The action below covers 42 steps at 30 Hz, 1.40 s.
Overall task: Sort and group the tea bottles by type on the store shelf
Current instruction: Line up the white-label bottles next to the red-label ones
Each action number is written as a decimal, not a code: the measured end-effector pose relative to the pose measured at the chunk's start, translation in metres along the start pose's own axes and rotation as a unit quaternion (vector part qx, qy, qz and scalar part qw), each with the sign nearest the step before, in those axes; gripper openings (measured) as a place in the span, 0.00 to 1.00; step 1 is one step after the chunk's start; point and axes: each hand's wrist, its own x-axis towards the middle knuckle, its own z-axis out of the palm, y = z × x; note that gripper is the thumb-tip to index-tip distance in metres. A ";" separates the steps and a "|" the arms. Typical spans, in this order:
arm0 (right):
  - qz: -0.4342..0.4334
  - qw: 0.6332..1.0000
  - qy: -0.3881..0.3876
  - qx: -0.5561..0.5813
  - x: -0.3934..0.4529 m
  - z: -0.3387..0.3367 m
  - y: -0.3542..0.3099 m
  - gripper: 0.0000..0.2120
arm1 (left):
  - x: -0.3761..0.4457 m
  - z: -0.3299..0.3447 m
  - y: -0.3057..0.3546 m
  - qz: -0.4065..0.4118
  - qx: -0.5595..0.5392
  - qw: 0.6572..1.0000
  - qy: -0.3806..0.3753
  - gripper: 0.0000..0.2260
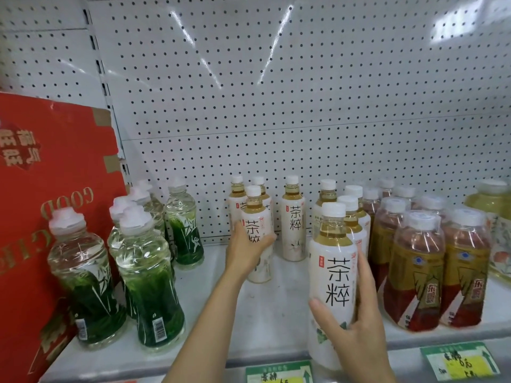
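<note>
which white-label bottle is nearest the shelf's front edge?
The white-label bottle gripped by the right hand; its base overhangs the front edge, the others stand further back.

You are standing at a retail shelf in a shop. Behind the goods runs a white perforated back panel (304,92), the kind used in store gondola shelving, with a slotted upright (103,87) at its left edge. The white shelf (265,322) carries many identical drinks lined up in rows: green-labelled bottles (149,286) to the left, white-labelled tea bottles (293,219) in the middle, red-and-yellow-labelled bottles (414,272) to the right. Along the front lip of the shelf you see green price tags (460,360) with handwritten characters and an arrow pointing up at the goods. A red printed carton (41,203) stands at the far left, beside the bottles.
</note>
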 end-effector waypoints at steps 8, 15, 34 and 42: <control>-0.022 0.999 -0.013 -0.035 0.002 0.004 0.006 0.55 | 0.053 -0.035 0.029 -0.058 -0.210 0.966 0.137 0.26; -0.028 0.999 -0.028 -0.010 0.006 0.003 0.010 0.50 | 0.103 -0.031 0.009 -0.113 -0.096 0.989 0.010 0.26; 0.004 0.997 -0.077 0.033 0.017 0.020 0.013 0.46 | -0.085 -0.052 0.034 -0.009 -0.122 0.991 0.060 0.21; 0.003 0.996 -0.085 0.039 0.016 0.023 0.015 0.44 | -0.087 -0.016 0.025 0.021 -0.032 0.997 0.070 0.29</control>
